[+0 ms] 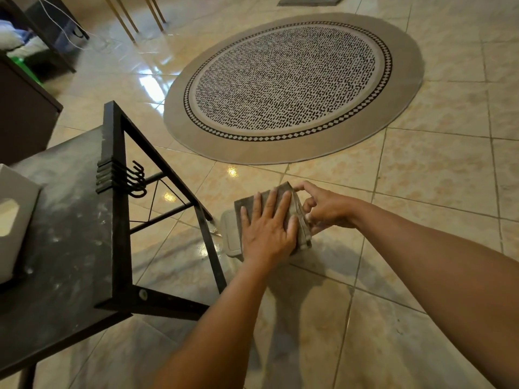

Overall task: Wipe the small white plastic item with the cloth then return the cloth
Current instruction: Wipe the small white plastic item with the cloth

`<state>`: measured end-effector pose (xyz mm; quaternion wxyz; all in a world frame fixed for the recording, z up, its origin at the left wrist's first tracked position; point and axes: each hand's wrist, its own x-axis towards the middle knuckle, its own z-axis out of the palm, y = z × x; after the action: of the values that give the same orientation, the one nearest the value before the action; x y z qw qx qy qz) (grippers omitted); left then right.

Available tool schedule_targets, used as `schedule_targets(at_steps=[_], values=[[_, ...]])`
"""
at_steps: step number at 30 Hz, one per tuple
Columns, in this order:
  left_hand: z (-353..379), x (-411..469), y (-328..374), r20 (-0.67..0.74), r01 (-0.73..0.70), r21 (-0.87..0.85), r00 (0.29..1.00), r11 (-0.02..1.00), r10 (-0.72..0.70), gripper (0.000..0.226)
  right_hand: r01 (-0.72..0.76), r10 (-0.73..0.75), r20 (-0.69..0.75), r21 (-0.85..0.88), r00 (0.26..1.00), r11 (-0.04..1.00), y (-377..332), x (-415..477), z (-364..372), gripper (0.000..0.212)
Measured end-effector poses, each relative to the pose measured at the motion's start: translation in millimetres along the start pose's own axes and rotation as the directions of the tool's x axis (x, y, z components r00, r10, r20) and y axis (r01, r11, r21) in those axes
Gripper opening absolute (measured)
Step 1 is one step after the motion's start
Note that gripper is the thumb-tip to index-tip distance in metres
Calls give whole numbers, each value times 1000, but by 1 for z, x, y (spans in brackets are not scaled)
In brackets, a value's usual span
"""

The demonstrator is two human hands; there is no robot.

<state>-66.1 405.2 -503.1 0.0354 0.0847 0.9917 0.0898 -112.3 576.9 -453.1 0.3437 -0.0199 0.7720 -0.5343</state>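
A folded grey cloth [302,231] lies over a small white plastic item [230,234]. Only the item's left edge and rounded corners show from under the cloth. Both are held in the air above the tiled floor, just right of the table's corner. My left hand [266,228] lies flat on the cloth, fingers spread, pressing it onto the item. My right hand [327,207] grips the right edge of the covered item, thumb at the far corner and fingers curled along the side. Whether its fingers touch the plastic or only the cloth is hidden.
A dusty black table [64,234] with a metal frame and black hooks [134,179] stands at the left, with a white box [14,220] on it. A round patterned rug [292,85] lies on the glossy tiles beyond. A dark cabinet [25,113] stands at far left.
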Motion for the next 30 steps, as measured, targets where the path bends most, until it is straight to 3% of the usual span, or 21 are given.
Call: schedule_targets(at_steps=[3, 5, 10, 15, 21, 26, 30], values=[[-7, 7, -23, 5, 265, -17, 964, 964, -265, 65, -9, 8, -23, -21, 1000, 1000, 0, 2, 2, 77], [-3, -4, -20, -25, 342, -55, 939, 938, -344, 67, -11, 11, -17, -26, 1000, 1000, -1, 4, 2, 77], [7, -13, 7, -28, 54, -42, 998, 998, -55, 64, 1, -1, -4, -20, 1000, 1000, 2, 6, 2, 83], [-10, -9, -22, -15, 363, -16, 932, 932, -363, 67, -14, 14, -29, -20, 999, 1000, 1, 6, 4, 77], [2, -13, 14, -1, 75, -63, 997, 995, -75, 61, -7, 7, 7, -1, 1000, 1000, 1, 4, 1, 81], [-11, 4, -10, 50, 291, -90, 956, 953, -288, 66, -25, 25, -20, -1, 999, 1000, 0, 4, 4, 78], [-8, 11, 5, 71, 292, -111, 956, 950, -285, 71, -21, 21, 18, -1, 1000, 1000, -3, 6, 3, 79]])
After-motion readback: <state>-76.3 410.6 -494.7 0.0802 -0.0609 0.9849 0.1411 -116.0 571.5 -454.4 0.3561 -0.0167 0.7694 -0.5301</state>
